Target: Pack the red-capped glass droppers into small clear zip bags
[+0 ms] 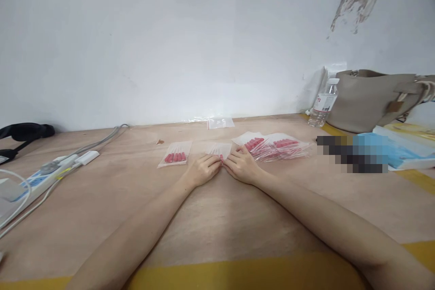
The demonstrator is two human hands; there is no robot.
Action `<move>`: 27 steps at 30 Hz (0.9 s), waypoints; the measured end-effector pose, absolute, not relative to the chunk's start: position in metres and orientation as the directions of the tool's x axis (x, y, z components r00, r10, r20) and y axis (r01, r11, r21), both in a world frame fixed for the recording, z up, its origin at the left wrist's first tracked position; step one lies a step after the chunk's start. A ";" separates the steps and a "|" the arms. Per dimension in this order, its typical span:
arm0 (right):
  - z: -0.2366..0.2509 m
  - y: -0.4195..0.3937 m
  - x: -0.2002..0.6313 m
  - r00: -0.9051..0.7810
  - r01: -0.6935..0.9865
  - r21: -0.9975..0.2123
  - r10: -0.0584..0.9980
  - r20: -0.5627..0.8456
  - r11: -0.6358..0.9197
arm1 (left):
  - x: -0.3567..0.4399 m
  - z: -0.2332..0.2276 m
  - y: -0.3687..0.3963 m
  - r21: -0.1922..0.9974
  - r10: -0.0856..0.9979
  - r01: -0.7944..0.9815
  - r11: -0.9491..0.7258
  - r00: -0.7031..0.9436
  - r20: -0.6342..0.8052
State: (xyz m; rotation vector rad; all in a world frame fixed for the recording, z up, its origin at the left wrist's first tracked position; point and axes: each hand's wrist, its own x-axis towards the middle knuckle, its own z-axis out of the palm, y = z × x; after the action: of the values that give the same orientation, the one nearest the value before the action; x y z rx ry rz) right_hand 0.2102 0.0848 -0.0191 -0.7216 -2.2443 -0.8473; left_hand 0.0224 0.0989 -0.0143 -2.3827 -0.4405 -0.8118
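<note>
A small clear plastic bag lies in front of me, with thin white stems and red-pink ends inside. My left hand and my right hand meet at its near edge, fingers bent and pressed together on it, covering most of the red-pink ends. To the left lies a similar filled bag with a row of several red-pink ends. Just right of my right hand is an overlapping pile of such bags. What exactly the slim pieces are I cannot make out.
A flat clear bag lies by the wall. At left are a power strip with cables and a black strapped object. To the right stand a water bottle and a grey-beige handbag, near blue masks and a pixelated patch.
</note>
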 end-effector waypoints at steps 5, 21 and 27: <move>-0.023 0.086 0.209 -0.668 0.656 0.385 0.261 0.696 0.649 | 0.023 -0.011 0.098 -0.464 0.087 0.443 -0.767 0.788 0.609; -0.021 0.086 0.234 -0.562 0.769 0.282 0.395 0.727 0.574 | -0.002 -0.006 0.104 -0.418 0.185 0.508 -0.753 0.773 0.607; -0.025 0.089 0.241 -0.547 0.772 0.259 0.397 0.737 0.580 | -0.006 -0.008 0.102 -0.323 0.271 0.555 -0.767 0.735 0.621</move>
State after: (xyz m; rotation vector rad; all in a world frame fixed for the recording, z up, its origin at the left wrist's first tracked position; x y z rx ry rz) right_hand 0.2406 0.0893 -0.0247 -0.9263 -2.1795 -0.7686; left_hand -0.0062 0.1020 -0.0082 -2.4380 -0.6260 -0.7662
